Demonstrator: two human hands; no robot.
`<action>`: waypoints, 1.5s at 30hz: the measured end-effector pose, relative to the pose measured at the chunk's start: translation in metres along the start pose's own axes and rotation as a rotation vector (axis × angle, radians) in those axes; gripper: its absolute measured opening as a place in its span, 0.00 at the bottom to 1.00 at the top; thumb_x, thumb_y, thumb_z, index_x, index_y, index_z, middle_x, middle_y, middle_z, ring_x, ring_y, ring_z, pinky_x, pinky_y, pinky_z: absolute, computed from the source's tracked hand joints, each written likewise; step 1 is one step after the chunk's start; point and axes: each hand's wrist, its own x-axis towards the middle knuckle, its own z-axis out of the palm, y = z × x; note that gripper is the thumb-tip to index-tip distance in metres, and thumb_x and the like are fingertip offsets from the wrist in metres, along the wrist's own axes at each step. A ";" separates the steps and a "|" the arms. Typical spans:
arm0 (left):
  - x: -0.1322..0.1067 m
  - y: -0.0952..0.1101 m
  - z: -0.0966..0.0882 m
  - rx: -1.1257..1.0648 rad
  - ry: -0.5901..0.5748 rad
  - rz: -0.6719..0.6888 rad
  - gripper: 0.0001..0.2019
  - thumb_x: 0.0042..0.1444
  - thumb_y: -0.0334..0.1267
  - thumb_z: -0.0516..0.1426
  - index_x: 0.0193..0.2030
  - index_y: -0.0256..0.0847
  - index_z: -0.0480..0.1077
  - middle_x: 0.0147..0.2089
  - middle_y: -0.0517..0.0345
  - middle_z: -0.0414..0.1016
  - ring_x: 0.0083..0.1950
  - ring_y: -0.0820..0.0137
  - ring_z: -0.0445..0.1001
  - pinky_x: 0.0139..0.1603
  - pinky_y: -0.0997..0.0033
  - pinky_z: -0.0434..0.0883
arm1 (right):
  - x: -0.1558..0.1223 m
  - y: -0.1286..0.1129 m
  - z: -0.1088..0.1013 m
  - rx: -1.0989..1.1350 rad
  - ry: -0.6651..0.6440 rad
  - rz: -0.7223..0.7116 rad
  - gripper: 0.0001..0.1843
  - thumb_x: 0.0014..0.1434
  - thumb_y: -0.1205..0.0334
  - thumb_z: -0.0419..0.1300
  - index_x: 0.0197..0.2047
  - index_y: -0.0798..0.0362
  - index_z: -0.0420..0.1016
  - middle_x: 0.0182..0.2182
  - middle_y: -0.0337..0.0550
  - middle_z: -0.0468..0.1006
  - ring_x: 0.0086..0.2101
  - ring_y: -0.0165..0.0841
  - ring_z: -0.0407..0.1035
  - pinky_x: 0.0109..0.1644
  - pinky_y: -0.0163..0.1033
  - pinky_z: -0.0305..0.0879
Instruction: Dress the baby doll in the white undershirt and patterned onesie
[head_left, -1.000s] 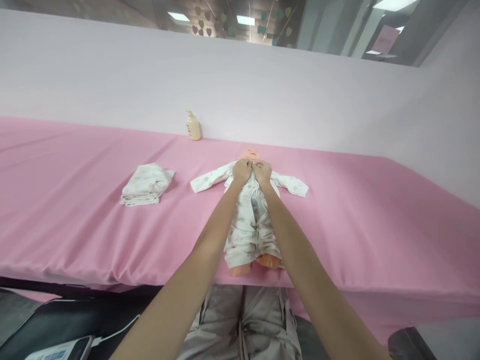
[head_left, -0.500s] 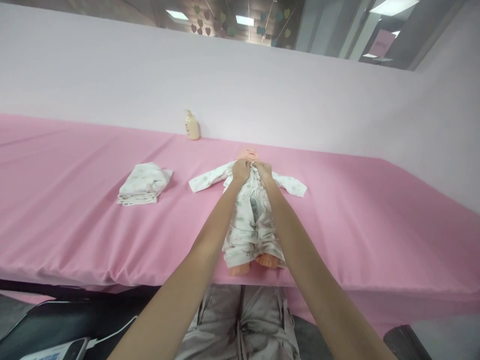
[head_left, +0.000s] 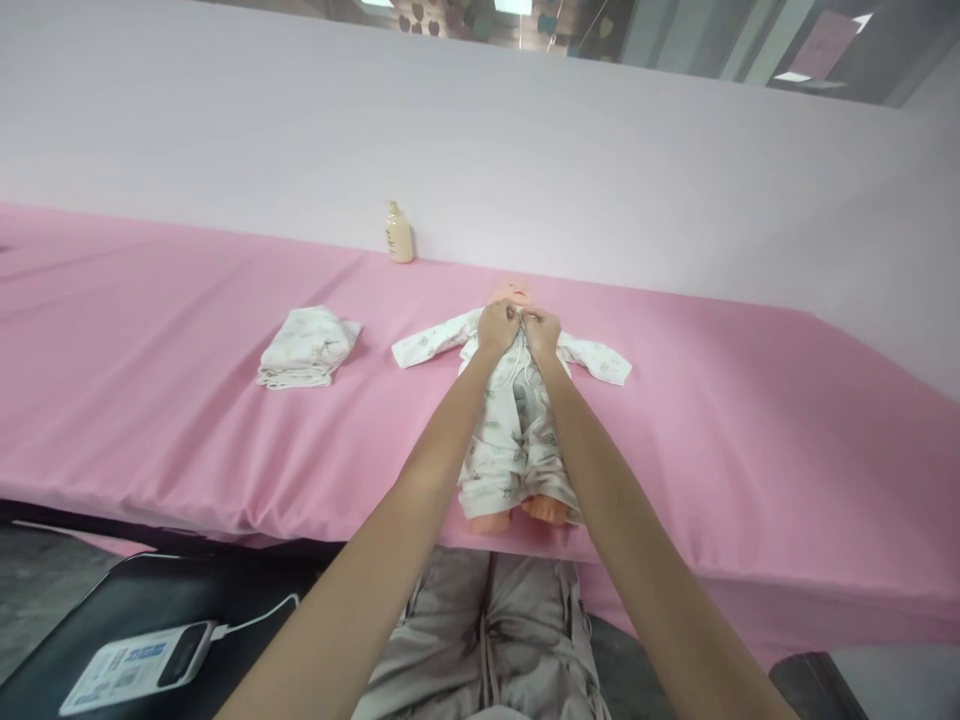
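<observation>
The surface (head_left: 750, 430) carries a pink cover with creases on its left part; a hard pull at the cover could drag everything lying on it.

The doll (head_left: 518, 293) lies face up at the middle of the surface, head far, feet close to the near edge. A tug toward the near side could slide the feet over that edge.

The patterned outfit (head_left: 491, 430) is on the doll, its front partly parted below the chest. Uneven tension between left and right could set the front askew.

The sleeves (head_left: 431, 342) extend left and right. No doll hand shows at either cuff; an arm short of the cuff could bunch the cloth.

The folded cloth (head_left: 307, 345) lies apart on the left; a wide elbow swing could unfold it.

The left hand (head_left: 496, 326) and right hand (head_left: 543, 332) are pinched narrow on the outfit at the neck, nearly meeting. Whether cloth or cord lies between the fingertips cannot be told. Excess pull could press the neck.

The thin cords (head_left: 517, 372) hang loose below; crossed strands could knot.
</observation>
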 end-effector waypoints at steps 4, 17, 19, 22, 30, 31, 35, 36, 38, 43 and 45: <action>-0.001 -0.001 -0.002 -0.158 0.038 -0.021 0.16 0.52 0.28 0.53 0.47 0.46 0.68 0.32 0.60 0.75 0.37 0.67 0.73 0.40 0.71 0.65 | -0.016 -0.004 -0.001 -0.157 0.006 -0.123 0.12 0.50 0.65 0.53 0.33 0.53 0.78 0.36 0.44 0.79 0.42 0.40 0.71 0.52 0.45 0.62; -0.047 0.000 -0.026 0.000 -0.003 0.117 0.11 0.60 0.38 0.52 0.42 0.41 0.75 0.41 0.51 0.73 0.47 0.64 0.70 0.52 0.66 0.64 | -0.046 -0.012 -0.014 -0.061 0.166 -0.182 0.04 0.45 0.67 0.56 0.24 0.55 0.72 0.28 0.42 0.73 0.36 0.36 0.66 0.47 0.41 0.60; -0.046 0.002 -0.026 0.063 -0.041 0.152 0.14 0.61 0.41 0.50 0.46 0.42 0.74 0.42 0.50 0.71 0.46 0.63 0.69 0.51 0.65 0.64 | -0.048 -0.011 -0.014 -0.044 0.200 -0.178 0.03 0.44 0.68 0.56 0.23 0.54 0.71 0.27 0.41 0.71 0.35 0.35 0.65 0.47 0.40 0.60; -0.041 0.006 -0.026 0.145 -0.095 0.185 0.15 0.62 0.42 0.49 0.50 0.44 0.72 0.42 0.50 0.70 0.45 0.63 0.70 0.47 0.64 0.65 | -0.048 -0.010 -0.015 -0.019 0.233 -0.147 0.03 0.44 0.68 0.55 0.22 0.54 0.69 0.26 0.39 0.70 0.34 0.34 0.65 0.45 0.40 0.60; -0.037 0.018 -0.024 0.214 -0.122 0.286 0.10 0.60 0.34 0.49 0.43 0.42 0.70 0.45 0.50 0.73 0.50 0.59 0.67 0.50 0.59 0.62 | -0.042 0.000 -0.018 0.210 0.222 -0.066 0.06 0.46 0.63 0.55 0.25 0.54 0.72 0.29 0.40 0.73 0.34 0.33 0.67 0.45 0.40 0.62; -0.037 0.019 -0.024 0.193 -0.119 0.297 0.10 0.60 0.33 0.49 0.42 0.42 0.70 0.45 0.49 0.73 0.50 0.58 0.67 0.51 0.58 0.62 | -0.041 0.001 -0.019 0.239 0.223 -0.053 0.06 0.46 0.62 0.55 0.25 0.55 0.72 0.29 0.40 0.74 0.35 0.33 0.67 0.45 0.40 0.62; -0.037 0.019 -0.023 0.058 -0.091 0.257 0.09 0.57 0.31 0.51 0.40 0.43 0.71 0.43 0.52 0.76 0.49 0.59 0.69 0.52 0.59 0.61 | -0.040 0.004 -0.020 0.276 0.196 -0.047 0.07 0.45 0.63 0.55 0.27 0.56 0.73 0.30 0.42 0.75 0.36 0.33 0.68 0.46 0.40 0.64; -0.037 0.017 -0.023 0.025 -0.086 0.242 0.09 0.56 0.31 0.52 0.39 0.43 0.71 0.42 0.53 0.76 0.48 0.60 0.69 0.53 0.60 0.61 | -0.040 0.004 -0.020 0.266 0.188 -0.051 0.08 0.46 0.64 0.55 0.27 0.56 0.73 0.31 0.42 0.75 0.36 0.33 0.69 0.47 0.40 0.64; -0.036 0.014 -0.022 -0.038 -0.091 0.225 0.08 0.55 0.33 0.53 0.39 0.43 0.72 0.40 0.55 0.77 0.47 0.61 0.70 0.52 0.62 0.62 | -0.040 0.004 -0.020 0.230 0.178 -0.056 0.09 0.46 0.65 0.53 0.29 0.56 0.74 0.33 0.43 0.76 0.38 0.33 0.69 0.48 0.40 0.64; -0.034 0.005 -0.020 -0.188 -0.096 0.183 0.07 0.56 0.37 0.54 0.39 0.42 0.72 0.39 0.58 0.78 0.44 0.66 0.73 0.48 0.68 0.66 | -0.043 0.002 -0.019 0.159 0.169 -0.109 0.11 0.48 0.66 0.52 0.32 0.56 0.74 0.35 0.44 0.77 0.38 0.33 0.70 0.48 0.40 0.64; -0.033 0.003 -0.019 -0.232 -0.086 0.166 0.06 0.56 0.37 0.55 0.39 0.42 0.72 0.39 0.58 0.78 0.42 0.68 0.74 0.47 0.69 0.67 | -0.044 0.001 -0.018 0.175 0.156 -0.136 0.11 0.48 0.65 0.52 0.31 0.56 0.75 0.33 0.44 0.77 0.37 0.34 0.70 0.47 0.39 0.65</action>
